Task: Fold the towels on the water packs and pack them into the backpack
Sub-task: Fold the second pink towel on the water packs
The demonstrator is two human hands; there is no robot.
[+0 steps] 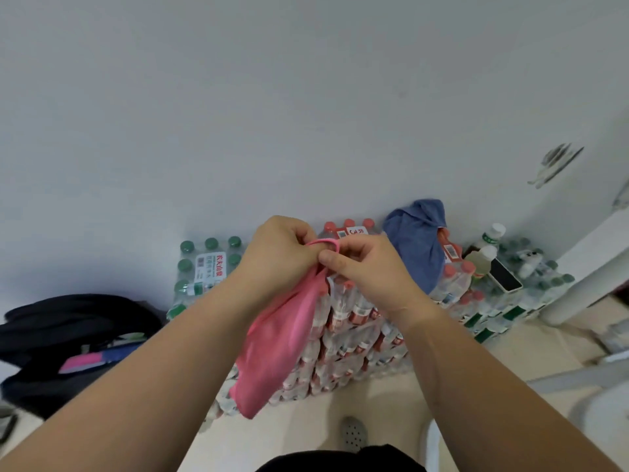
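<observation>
Step in hand: folding of the thin pink cloth towel [279,345], judged to be at its very start, with no fold laid yet.

Hands: the left hand [277,257] and the right hand [369,272] are raised together in front of the stacked shrink-wrapped packs of red-capped water bottles [354,321]. Both have fingers curled and pinch the upper edge of the pink cloth towel, and the two grips almost touch.

Position: the pink cloth towel hangs free below the hands, off the packs, bunched rather than spread.

Orientation: its long axis runs from the hands at upper right down to the loose end at lower left. That end points toward the pale floor [391,403].

Other items: a crumpled blue cloth towel [415,240] lies unfolded on top of the red-capped packs, just right of the hands. The open black fabric backpack [68,335] sits at left, beside a pack of green-capped water bottles [204,264]. Flat pink and blue items show in its mouth; what they are cannot be told.

Next move, by judgement: the hands must part along the upper edge to spread the cloth, then bring its halves together squarely. Thin cloth is likely to sag and twist
</observation>
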